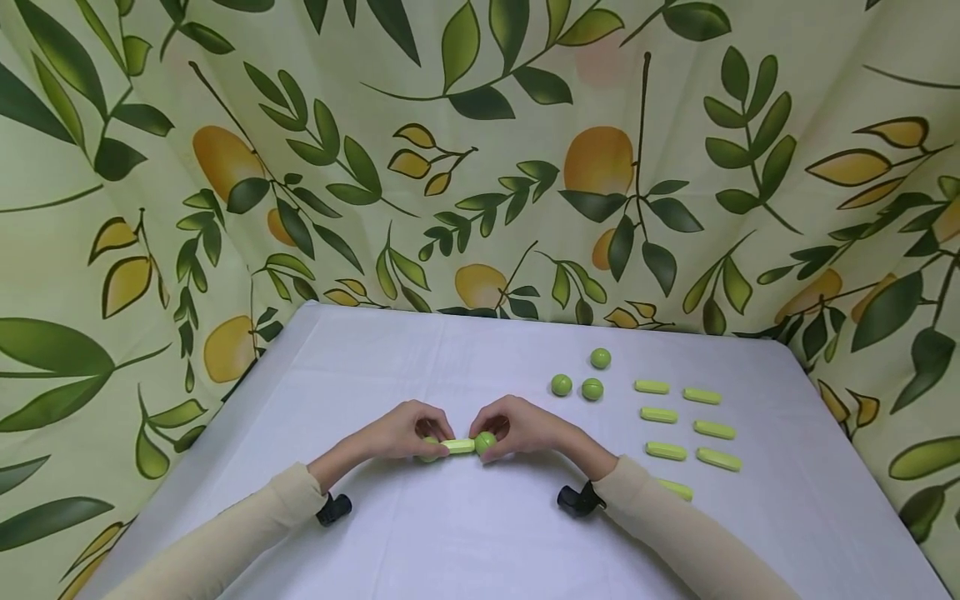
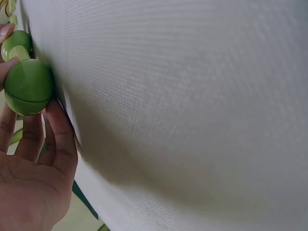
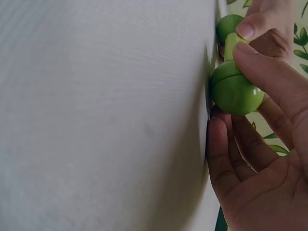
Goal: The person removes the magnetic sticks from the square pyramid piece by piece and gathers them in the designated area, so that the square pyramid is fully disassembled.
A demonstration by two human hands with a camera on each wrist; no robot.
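A short light-green ridged stick [image 1: 459, 447] lies low over the white tabletop, with a green ball at each end. My left hand [image 1: 397, 431] grips the left ball [image 2: 30, 86] between thumb and fingers. On the other side, my right hand [image 1: 528, 427] holds the right ball [image 3: 236, 89], its thumb reaching toward the stick. Both balls show a seam line. The three pieces sit in one row, end to end; how deep the stick goes into either ball cannot be told. In the head view, fingers partly cover the left ball.
Three loose green balls [image 1: 592, 389] lie on the white table [image 1: 420, 533] beyond my right hand. Several light-green sticks [image 1: 666, 451] are laid out in two columns at the right, one partly behind my right sleeve [image 1: 675, 533]. A leaf-patterned curtain [image 1: 480, 200] hangs behind and beside the table.
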